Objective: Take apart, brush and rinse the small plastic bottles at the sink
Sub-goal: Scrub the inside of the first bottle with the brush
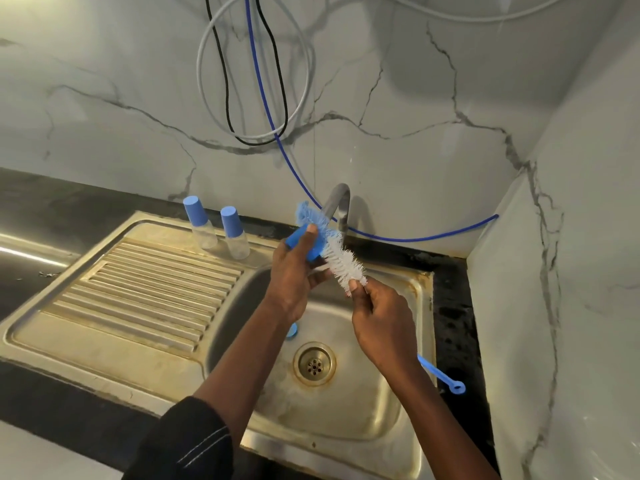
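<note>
Small plastic bottles (204, 225) with blue caps stand on the sink's (104, 306) rear rim, left of centre. At centre, above the open basin, left hand (294, 275) fingers clamp a blue part (295, 238); right hand (381, 323) fingers pinch the brush (346, 263).

L bottle (202, 221) & R bottle (235, 233), clear, blue-capped, upright on drainboard (138, 289), white brush (346, 262) tilted against loose cap (313, 253)

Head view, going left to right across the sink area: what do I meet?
Ribbed steel draining board, first blue-capped clear plastic bottle, second blue-capped clear plastic bottle, left hand gripping a blue plastic piece, right hand pinching the white-bristled bottle brush, looped end of its blue handle.
</note>
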